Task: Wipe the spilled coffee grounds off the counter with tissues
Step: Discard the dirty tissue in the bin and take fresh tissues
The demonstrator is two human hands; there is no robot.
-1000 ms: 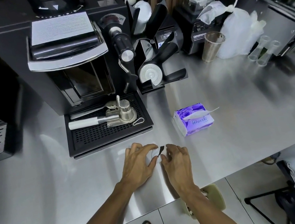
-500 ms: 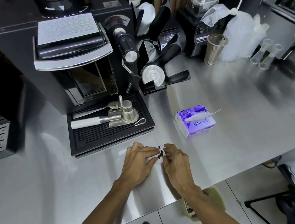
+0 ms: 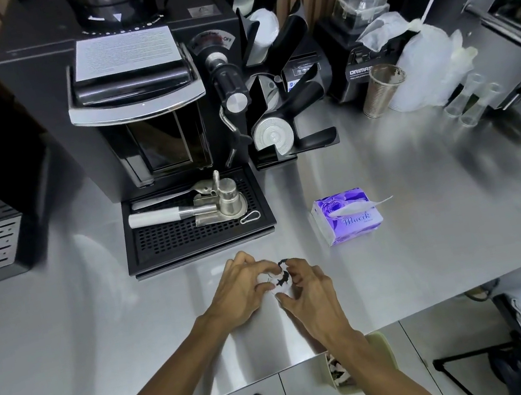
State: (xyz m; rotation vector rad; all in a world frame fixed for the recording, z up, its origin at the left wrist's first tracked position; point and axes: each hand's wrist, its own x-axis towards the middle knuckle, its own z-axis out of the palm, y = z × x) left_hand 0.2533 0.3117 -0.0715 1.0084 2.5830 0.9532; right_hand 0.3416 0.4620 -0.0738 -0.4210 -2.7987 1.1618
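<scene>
Now left hand point(image 3: 241, 291) and right hand point(image 3: 311, 296) fingers pinch crumpled tissue point(image 3: 280, 280) between them — dark grounds point(image 3: 282, 278) inside.

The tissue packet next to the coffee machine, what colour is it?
Purple with white sides, seen in the head view: the tissue packet.

two hands point(image 3: 243, 287), one tissue pack point(image 3: 347, 215), perhaps three glasses point(image 3: 466, 107)

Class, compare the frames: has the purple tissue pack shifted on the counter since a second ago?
No. The purple tissue pack keeps its spot right of the black drip tray; only the camera moved.
</scene>
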